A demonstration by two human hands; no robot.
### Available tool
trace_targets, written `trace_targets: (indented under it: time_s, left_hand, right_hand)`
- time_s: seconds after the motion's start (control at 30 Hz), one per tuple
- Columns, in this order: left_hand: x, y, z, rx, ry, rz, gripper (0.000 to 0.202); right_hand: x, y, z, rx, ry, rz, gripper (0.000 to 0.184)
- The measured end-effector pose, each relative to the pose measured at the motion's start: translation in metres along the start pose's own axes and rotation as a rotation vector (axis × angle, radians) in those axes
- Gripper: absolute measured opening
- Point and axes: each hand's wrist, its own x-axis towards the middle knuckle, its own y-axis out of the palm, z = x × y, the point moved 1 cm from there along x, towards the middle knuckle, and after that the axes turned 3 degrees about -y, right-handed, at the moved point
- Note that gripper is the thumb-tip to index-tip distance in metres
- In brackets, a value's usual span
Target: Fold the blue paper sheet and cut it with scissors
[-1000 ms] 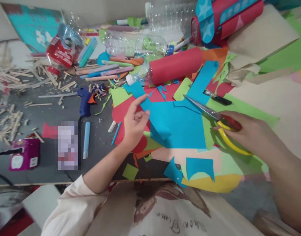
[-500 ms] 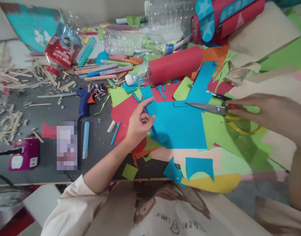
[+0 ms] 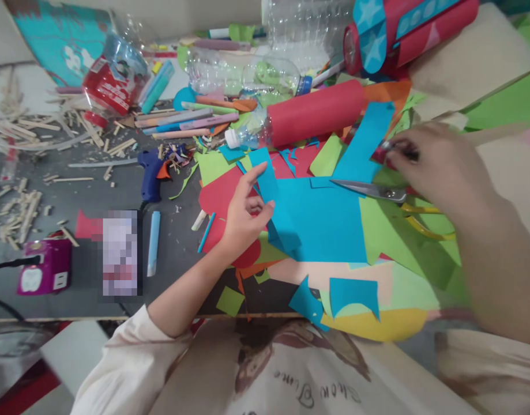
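My left hand (image 3: 250,213) rests at the left edge of a blue paper sheet (image 3: 329,225), its index finger stretched out and thumb apart, with the other fingers curled; nothing shows in it. On the right, my right hand (image 3: 424,158) has its fingers closed around a small dark item with a shiny end, mostly hidden by them. Below that hand lie scissors (image 3: 372,190) with yellow handles, blades over the sheet's upper right corner. A blue paper strip (image 3: 364,141) slants up beside my right fingertips.
A red-wrapped bottle (image 3: 319,112) and clear bottles (image 3: 247,72) lie behind the paper. To the left are a blue glue gun (image 3: 150,176), a light-blue marker (image 3: 153,242), wood bits (image 3: 29,210) and a purple box (image 3: 44,268). Blue scraps (image 3: 353,294) lie near the front edge.
My right hand has let go of the scissors, which now lie on the paper, and moved up and left to close on a small dark item. My left hand stays nearly in place.
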Motion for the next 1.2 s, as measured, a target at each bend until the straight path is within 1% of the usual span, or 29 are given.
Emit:
trace_targets:
  time_s: [0.07,0.13,0.17,0.2,0.23,0.27,0.3,0.33,0.37,0.4,0.43,0.47,0.5,0.53,0.57,0.63,0.67,0.73,0.83,0.93,1.0,1.1,1.2]
  left_hand:
    - [0.001,0.000,0.001,0.018,0.006,-0.033,0.048]
    - [0.001,0.000,0.000,0.030,0.005,-0.049,0.050]
    - [0.002,0.000,0.000,0.030,0.004,-0.051,0.051]
    - [0.002,0.000,-0.001,0.027,0.001,-0.048,0.051]
    - [0.002,0.000,-0.002,0.022,-0.005,-0.043,0.050]
    - [0.002,-0.001,-0.002,0.017,-0.012,-0.037,0.049]
    - [0.001,-0.001,-0.003,0.014,-0.020,-0.028,0.048]
    - [0.001,-0.001,-0.003,0.016,-0.027,-0.019,0.047]
    - [0.001,-0.001,-0.003,0.018,-0.028,-0.009,0.048]
    - [0.001,0.000,-0.003,0.018,-0.025,0.000,0.049]
    - [0.000,0.000,-0.003,0.013,-0.024,0.010,0.052]
    - [0.000,0.001,-0.003,0.002,-0.028,0.020,0.056]
    - [0.000,0.002,-0.003,-0.013,-0.038,0.028,0.061]
    - [0.000,0.003,-0.003,-0.030,-0.050,0.035,0.067]
    - [0.000,0.003,-0.003,-0.045,-0.063,0.039,0.071]
    - [0.000,0.004,-0.005,-0.065,-0.087,0.038,0.076]
    - [0.000,0.004,-0.006,-0.073,-0.097,0.039,0.077]
    - [0.001,0.003,-0.008,-0.092,-0.121,0.053,0.078]
    - [0.001,0.002,-0.012,-0.126,-0.150,0.102,0.077]
    - [0.000,0.003,-0.012,-0.139,-0.182,0.149,0.076]
    - [0.000,0.003,-0.009,-0.142,-0.211,0.168,0.079]
    - [0.000,0.003,-0.006,-0.166,-0.229,0.179,0.075]
    - [0.002,0.002,-0.006,-0.218,-0.227,0.182,0.060]
  right_hand:
    - [0.000,-0.013,-0.004,0.036,0.124,-0.160,0.022]
    - [-0.005,-0.023,-0.005,0.135,0.222,-0.330,0.025]
    - [-0.008,-0.025,-0.004,0.207,0.244,-0.386,0.026]
    - [-0.012,-0.026,0.000,0.287,0.235,-0.411,0.025]
    - [-0.016,-0.024,0.005,0.355,0.198,-0.399,0.023]
    - [-0.019,-0.022,0.011,0.431,0.152,-0.332,0.020]
    - [-0.022,-0.019,0.019,0.514,0.076,-0.279,0.018]
    - [-0.025,-0.015,0.028,0.547,0.004,-0.225,0.017]
    - [-0.027,-0.012,0.037,0.504,-0.059,-0.167,0.016]
    - [-0.029,-0.009,0.045,0.455,-0.090,-0.152,0.016]
    - [-0.030,-0.006,0.054,0.440,-0.095,-0.171,0.020]
    - [-0.030,-0.003,0.062,0.482,-0.096,-0.180,0.024]
    - [-0.031,0.000,0.071,0.588,-0.083,-0.181,0.028]
    - [-0.032,0.005,0.080,0.760,-0.074,-0.125,0.030]
    - [-0.032,0.011,0.090,0.968,-0.061,-0.046,0.033]
    - [-0.035,0.023,0.110,1.328,-0.038,0.114,0.028]
    - [-0.037,0.029,0.118,1.459,-0.024,0.159,0.027]
    - [-0.038,0.039,0.129,1.618,0.002,0.207,0.027]
    - [-0.038,0.046,0.133,1.698,0.012,0.271,0.027]
    - [-0.035,0.046,0.129,1.719,0.014,0.336,0.029]
    - [-0.033,0.046,0.127,1.718,0.014,0.350,0.029]
    - [-0.032,0.047,0.125,1.722,0.017,0.299,0.029]
    - [-0.030,0.050,0.122,1.731,0.044,0.150,0.031]
